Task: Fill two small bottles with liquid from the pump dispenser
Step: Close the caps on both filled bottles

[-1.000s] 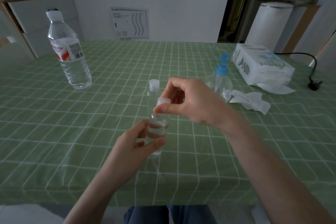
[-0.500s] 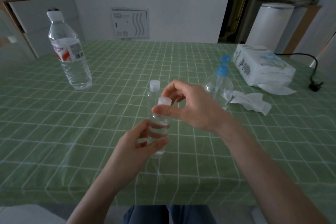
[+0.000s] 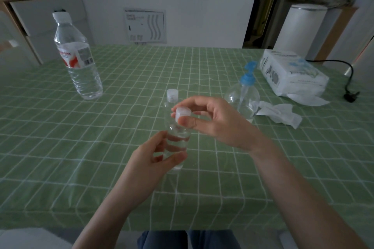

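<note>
Pinching round white cap [image 3: 183, 111]: right hand [image 3: 218, 125]; left hand [image 3: 145, 163] grips clear cylindrical bottle [image 3: 178, 137] (seemingly part-filled).

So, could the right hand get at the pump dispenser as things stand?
Probably yes: the pump dispenser stands just beyond the right hand with nothing between, though it pinches a cap.

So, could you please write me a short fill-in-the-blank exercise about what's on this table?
1. The left hand holds a small bottle whose white cap the ____ hand pinches.
2. The pump dispenser has a ____ pump head.
3. The checked tablecloth is ____.
4. The large water bottle stands far to the ____ of the pump dispenser.
Missing words: right; blue; green; left.
</note>
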